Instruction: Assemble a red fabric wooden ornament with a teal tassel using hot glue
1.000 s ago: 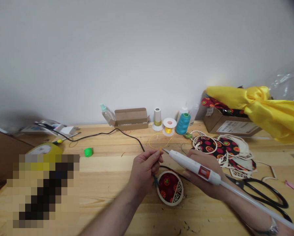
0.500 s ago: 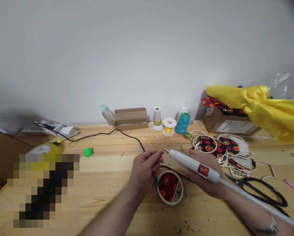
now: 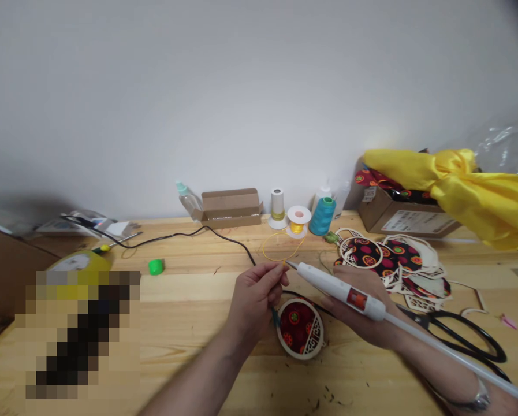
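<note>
Pinched between the thumb and forefinger of my left hand [image 3: 259, 289] is yellow cord [image 3: 280, 259], which loops back toward a white spool [image 3: 298, 215]. My right hand [image 3: 362, 300] is wrapped round a white glue gun [image 3: 334, 289] with a long glue stick [image 3: 458, 352] trailing from its back. The gun's metal nozzle meets or nearly meets the cord at my left fingertips. Below my hands lies an oval ornament [image 3: 300, 328] of dark red patterned fabric in a pale frame. A teal tassel or thread [image 3: 275, 316] at its left edge is partly hidden by my left hand.
Black-handled scissors [image 3: 462, 332] lie by my right forearm. Behind them are piled fabric and wooden cutouts [image 3: 388, 260]. Along the wall stand a teal thread cone [image 3: 323, 216], an open cardboard box [image 3: 231, 209] and a spray bottle [image 3: 189, 202]. A black cable [image 3: 176, 234] crosses the table; a green cap [image 3: 155, 266] sits left.
Both hands stay almost in place, with the cord still pinched and the nozzle at it. Only a slight shift of the view is visible.
</note>
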The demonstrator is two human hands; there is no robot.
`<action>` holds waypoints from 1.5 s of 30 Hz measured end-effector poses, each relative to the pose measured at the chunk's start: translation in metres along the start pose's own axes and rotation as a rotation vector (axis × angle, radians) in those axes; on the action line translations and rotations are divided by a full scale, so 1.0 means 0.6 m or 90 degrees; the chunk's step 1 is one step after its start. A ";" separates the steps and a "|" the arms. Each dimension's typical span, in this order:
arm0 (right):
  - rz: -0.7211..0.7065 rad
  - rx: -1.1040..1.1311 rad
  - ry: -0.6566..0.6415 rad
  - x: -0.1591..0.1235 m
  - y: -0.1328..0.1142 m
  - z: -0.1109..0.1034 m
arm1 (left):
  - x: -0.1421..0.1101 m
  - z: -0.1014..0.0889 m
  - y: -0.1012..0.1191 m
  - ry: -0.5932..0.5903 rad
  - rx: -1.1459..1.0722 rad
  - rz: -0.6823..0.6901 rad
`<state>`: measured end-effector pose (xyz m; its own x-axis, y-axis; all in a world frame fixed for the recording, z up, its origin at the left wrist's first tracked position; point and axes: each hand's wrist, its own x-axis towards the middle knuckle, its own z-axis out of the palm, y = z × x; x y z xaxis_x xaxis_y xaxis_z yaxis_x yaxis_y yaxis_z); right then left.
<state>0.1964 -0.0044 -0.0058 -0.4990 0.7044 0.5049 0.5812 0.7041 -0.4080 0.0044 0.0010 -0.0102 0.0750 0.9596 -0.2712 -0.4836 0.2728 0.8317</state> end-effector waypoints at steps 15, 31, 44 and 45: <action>0.026 0.028 0.005 -0.001 0.006 0.000 | 0.003 -0.003 -0.002 0.017 0.001 -0.007; 0.006 0.004 -0.007 -0.002 0.003 -0.001 | 0.000 -0.002 -0.002 -0.005 -0.004 -0.005; 0.016 -0.023 -0.030 -0.004 0.005 0.001 | 0.000 -0.002 -0.002 -0.010 -0.009 -0.004; 0.017 -0.029 -0.030 -0.004 0.005 0.000 | 0.000 -0.002 -0.002 -0.010 -0.008 -0.005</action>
<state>0.1992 -0.0042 -0.0083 -0.5123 0.7272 0.4569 0.6226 0.6809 -0.3857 0.0040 0.0002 -0.0118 0.0915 0.9586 -0.2698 -0.4938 0.2789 0.8236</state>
